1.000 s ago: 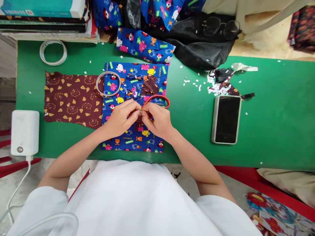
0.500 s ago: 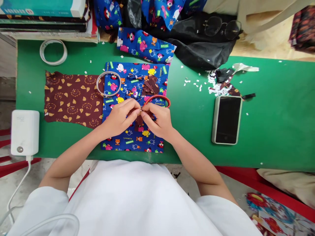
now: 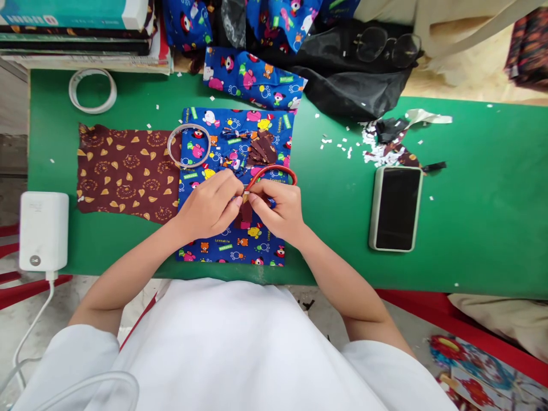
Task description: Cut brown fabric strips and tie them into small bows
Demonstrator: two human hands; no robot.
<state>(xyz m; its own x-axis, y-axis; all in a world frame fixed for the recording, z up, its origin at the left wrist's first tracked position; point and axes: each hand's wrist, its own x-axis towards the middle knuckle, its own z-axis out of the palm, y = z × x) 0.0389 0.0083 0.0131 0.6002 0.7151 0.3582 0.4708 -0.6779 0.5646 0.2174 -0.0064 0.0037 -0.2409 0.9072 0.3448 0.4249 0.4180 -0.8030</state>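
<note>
**Both hands meet at the top of one brown strip**

The left hand (image 3: 209, 205) and the right hand (image 3: 277, 210) are found nearly fingertip to fingertip, each narrowed to a pinch at the upper end of a brown strip (image 3: 245, 216). A small pale piece (image 3: 246, 196) shows between the fingertips; what it is cannot be told from here.

The strip lies in the gap between the hands, its long axis running from the fingertips back toward the person's body. Neither hand is clearly nearer. Its lower end shows over a blue printed cloth (image 3: 252, 252); whether it touches that cloth cannot be determined.

Closest to the work is a red loop (image 3: 280, 168), curving just beyond the right hand and partly hidden by it. Beyond the fingers, on the same blue cloth, are a bunch of brown strips (image 3: 262, 147) and some blue strips (image 3: 232, 162). A clear ring (image 3: 190, 166) overlaps the blue cloth's left edge and a brown printed cloth (image 3: 128, 174).

Well apart to the right on the green surface (image 3: 479, 211) lie a phone (image 3: 394, 209) and paper scraps (image 3: 379, 153). Nothing is seen lying across the strip's visible length.
</note>
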